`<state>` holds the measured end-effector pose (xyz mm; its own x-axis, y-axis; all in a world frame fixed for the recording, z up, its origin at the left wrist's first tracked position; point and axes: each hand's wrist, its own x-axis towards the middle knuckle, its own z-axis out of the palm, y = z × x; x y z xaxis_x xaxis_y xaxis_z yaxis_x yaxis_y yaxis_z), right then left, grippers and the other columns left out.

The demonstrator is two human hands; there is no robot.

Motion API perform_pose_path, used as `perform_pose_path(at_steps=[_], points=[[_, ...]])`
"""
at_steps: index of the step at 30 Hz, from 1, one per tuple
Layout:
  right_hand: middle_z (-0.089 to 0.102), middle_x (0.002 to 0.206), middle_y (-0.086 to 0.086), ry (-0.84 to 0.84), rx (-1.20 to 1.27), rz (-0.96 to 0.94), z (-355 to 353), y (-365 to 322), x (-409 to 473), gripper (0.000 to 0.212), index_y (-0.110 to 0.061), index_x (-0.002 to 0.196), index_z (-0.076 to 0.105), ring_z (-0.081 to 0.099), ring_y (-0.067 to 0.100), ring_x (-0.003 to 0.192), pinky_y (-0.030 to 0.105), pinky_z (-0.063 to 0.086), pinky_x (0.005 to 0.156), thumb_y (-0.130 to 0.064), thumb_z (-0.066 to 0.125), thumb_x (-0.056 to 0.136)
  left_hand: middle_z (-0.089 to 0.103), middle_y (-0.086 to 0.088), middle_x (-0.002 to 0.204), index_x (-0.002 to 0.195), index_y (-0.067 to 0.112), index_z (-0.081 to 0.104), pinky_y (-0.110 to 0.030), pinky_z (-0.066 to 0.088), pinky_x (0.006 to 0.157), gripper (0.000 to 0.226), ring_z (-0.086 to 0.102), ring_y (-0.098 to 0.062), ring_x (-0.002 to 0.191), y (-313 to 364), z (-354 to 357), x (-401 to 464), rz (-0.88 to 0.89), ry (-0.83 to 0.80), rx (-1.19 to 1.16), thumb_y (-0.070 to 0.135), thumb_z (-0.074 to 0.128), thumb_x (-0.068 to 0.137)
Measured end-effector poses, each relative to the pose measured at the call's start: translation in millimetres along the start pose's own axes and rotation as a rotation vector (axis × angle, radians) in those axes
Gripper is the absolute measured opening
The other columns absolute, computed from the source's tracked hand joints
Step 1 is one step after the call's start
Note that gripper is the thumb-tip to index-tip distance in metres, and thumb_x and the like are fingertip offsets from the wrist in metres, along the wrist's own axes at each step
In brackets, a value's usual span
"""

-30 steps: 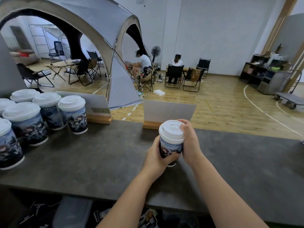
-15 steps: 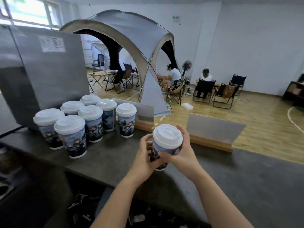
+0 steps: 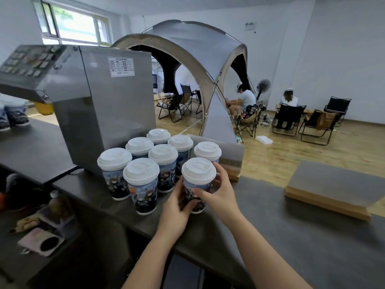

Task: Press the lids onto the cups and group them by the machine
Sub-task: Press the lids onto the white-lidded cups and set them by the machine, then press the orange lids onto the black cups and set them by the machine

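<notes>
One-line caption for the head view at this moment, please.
Both hands, left hand and right hand, hold a lidded cup beside seven lidded cups by the steel machine.

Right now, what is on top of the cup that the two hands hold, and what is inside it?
A white lid sits on the held cup, gripped by the left hand and right hand. The lid covers the opening, so the contents cannot be seen.

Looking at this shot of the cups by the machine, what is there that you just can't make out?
Head view only:
- Held cup: base contact hidden by left hand and right hand.
- Machine label: text too small.
- Button panel: blurred.
- Rear cups: bodies hidden by front cups.
</notes>
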<state>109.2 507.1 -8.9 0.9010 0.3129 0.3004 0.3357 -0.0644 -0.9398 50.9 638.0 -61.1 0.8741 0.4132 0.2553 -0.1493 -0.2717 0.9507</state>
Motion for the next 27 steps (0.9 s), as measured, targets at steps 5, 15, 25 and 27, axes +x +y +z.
perform_pose_path(at_steps=[5, 15, 25, 27], points=[[0.065, 0.117, -0.014, 0.049, -0.021, 0.037, 15.6, 11.4, 13.8, 0.08, -0.031, 0.124, 0.052, 0.062, 0.004, 0.106, 0.042, 0.055, 0.091, -0.033, 0.089, 0.053, 0.058, 0.013, 0.139, 0.15, 0.036, 0.035, -0.046, 0.044, 0.109, 0.078, 0.054, -0.006, 0.128, -12.5, -7.3, 15.6, 0.006, -0.019, 0.006, 0.014, 0.071, 0.083], [0.064, 0.118, -0.019, 0.065, -0.005, 0.012, 25.4, 21.8, 27.1, 0.072, -0.036, 0.123, 0.051, 0.06, -0.004, 0.107, 0.028, 0.055, 0.09, -0.021, 0.089, 0.064, 0.058, 0.014, 0.139, 0.15, 0.04, 0.031, -0.043, 0.045, 0.109, 0.079, 0.054, -0.004, 0.128, -21.0, -9.6, 26.6, 0.026, -0.002, 0.041, 0.026, 0.069, 0.081], [0.06, 0.119, -0.011, 0.043, -0.001, 0.0, 20.9, 22.4, 18.0, 0.071, -0.034, 0.128, 0.044, 0.058, 0.002, 0.109, 0.023, 0.053, 0.087, -0.032, 0.084, 0.069, 0.057, 0.007, 0.139, 0.146, 0.027, 0.039, -0.014, 0.042, 0.104, 0.065, 0.053, 0.007, 0.124, -6.9, -11.3, 3.4, 0.004, 0.082, -0.106, 0.007, 0.067, 0.091], [0.061, 0.116, -0.005, 0.074, 0.011, -0.005, 10.9, 26.2, 10.9, 0.058, -0.032, 0.127, 0.048, 0.06, 0.007, 0.107, 0.026, 0.051, 0.089, -0.033, 0.078, 0.078, 0.064, 0.003, 0.129, 0.133, 0.023, 0.053, -0.005, 0.042, 0.093, 0.044, 0.059, 0.008, 0.114, -3.0, -11.1, -14.6, 0.021, 0.173, -0.09, 0.007, 0.063, 0.093]])
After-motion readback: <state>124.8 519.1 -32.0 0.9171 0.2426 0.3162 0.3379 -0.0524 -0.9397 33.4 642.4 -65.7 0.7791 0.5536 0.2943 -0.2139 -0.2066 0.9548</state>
